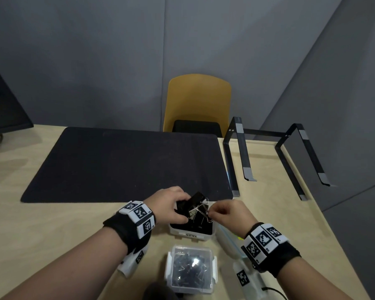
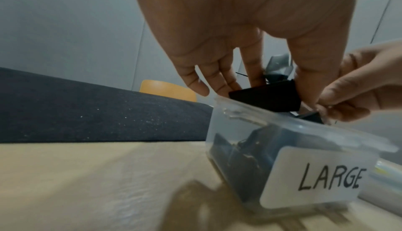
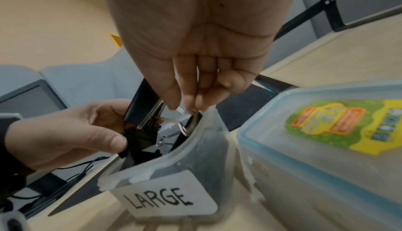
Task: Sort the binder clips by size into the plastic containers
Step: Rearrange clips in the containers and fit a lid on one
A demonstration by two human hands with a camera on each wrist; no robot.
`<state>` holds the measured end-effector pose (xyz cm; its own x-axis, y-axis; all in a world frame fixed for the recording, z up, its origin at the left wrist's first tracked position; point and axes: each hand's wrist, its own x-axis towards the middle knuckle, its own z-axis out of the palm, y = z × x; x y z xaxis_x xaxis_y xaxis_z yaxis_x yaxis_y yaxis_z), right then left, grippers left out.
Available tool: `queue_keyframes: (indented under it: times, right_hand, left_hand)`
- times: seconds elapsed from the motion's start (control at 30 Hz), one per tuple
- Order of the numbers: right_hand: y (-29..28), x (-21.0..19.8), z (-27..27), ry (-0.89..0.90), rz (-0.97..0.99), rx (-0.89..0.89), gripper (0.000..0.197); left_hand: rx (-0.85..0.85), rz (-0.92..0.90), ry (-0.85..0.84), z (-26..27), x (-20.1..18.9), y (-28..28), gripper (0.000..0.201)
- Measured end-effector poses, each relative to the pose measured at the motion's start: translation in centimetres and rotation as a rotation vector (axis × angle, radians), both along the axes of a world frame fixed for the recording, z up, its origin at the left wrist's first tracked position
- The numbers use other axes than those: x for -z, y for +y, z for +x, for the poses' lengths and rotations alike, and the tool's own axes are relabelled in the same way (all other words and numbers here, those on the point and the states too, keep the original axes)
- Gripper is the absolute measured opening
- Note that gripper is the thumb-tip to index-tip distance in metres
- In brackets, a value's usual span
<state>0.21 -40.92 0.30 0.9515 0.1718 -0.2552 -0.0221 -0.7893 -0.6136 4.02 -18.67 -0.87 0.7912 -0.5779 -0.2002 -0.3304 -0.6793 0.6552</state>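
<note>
Gripping large binder clips above LARGE container, both hands.

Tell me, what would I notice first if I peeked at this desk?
Two hands meet over an open tub labelled LARGE: the left hand grips a big black binder clip, the right hand pinches its silver wire handle. Nearer the person sits a clear box of small clips, and a yellow chair stands behind the desk.

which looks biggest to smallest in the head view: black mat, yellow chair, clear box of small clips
1. black mat
2. yellow chair
3. clear box of small clips

The chair stands farther off, so its rank is by apparent size only.
</note>
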Motion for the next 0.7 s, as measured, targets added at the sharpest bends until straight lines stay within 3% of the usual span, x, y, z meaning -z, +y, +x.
queue_keyframes:
  times: [0.1,0.2,0.27,0.33,0.53,0.7]
  right_hand:
    - [0.7,-0.9,0.4,-0.151,0.051,0.006,0.025]
    - [1.8,-1.4,1.2,-0.150,-0.017,-0.150,0.047]
    - [2.5,-1.7,1.6,-0.145,-0.207,-0.290,0.039]
    - [2.8,-2.1,1.8,-0.181,-0.262,-0.327,0.026]
    - [1.8,-3.2,1.9,-0.337,-0.042,-0.025,0.020]
    - [0.8,-3.4,2.0,-0.300,-0.178,0.105,0.015]
  left_hand:
    - [0.039,0.069,-0.056,-0.1,-0.1,-0.2,0.051]
    - [0.052,0.072,-0.060,0.0,-0.3,-0.6,0.053]
    - [0.038,0.066,-0.041,0.1,-0.4,-0.7,0.057]
    - [0.025,0.080,-0.031,0.3,-0.4,-0.6,0.061]
    - [0.078,0.208,-0.089,0.4,-0.7,-0.1,0.061]
    - [0.139,0.246,-0.165,0.4,-0.4,0.0,0.045]
